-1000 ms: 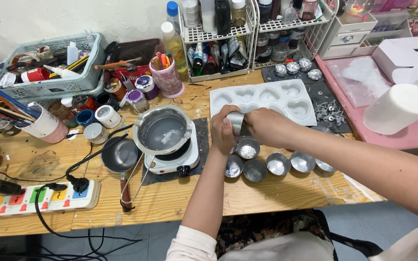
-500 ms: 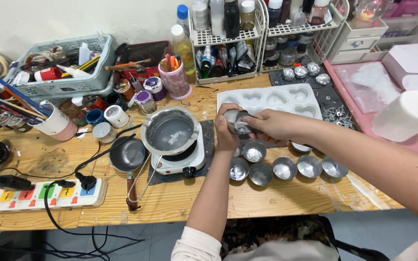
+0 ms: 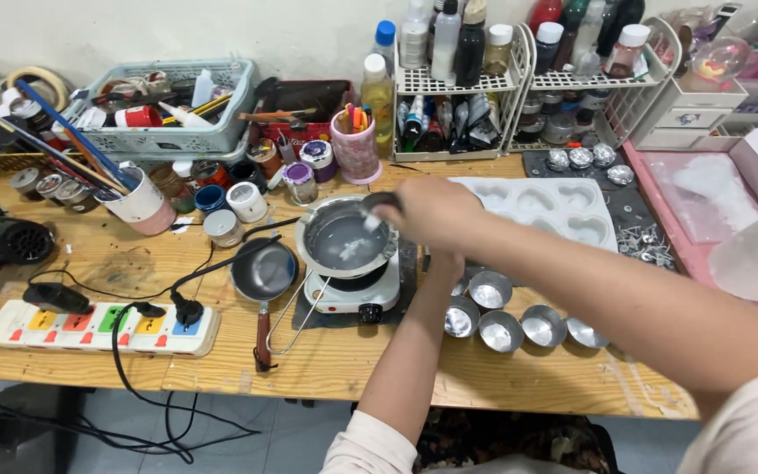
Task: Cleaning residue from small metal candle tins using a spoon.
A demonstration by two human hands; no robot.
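The right hand (image 3: 436,211) is closed on a small metal cup (image 3: 377,204) and holds it tilted at the rim of the metal bowl (image 3: 344,239), so its mouth is turned down toward the pale liquid inside. The bowl sits on a small white electric hotplate (image 3: 357,294), which explains why the liquid looks melted and grey. The left hand (image 3: 446,263) is mostly hidden under the right forearm; I cannot tell if it is open or closed, or if it holds something. Just beside the hotplate, near the table edge, stand several empty round tins (image 3: 502,320) in a group, close enough for easy reach. Behind them lies a white heart mould tray (image 3: 546,206). A small dark pan (image 3: 263,270) rests left of the hotplate, and a power strip (image 3: 103,326) lies further left with plugs in it.
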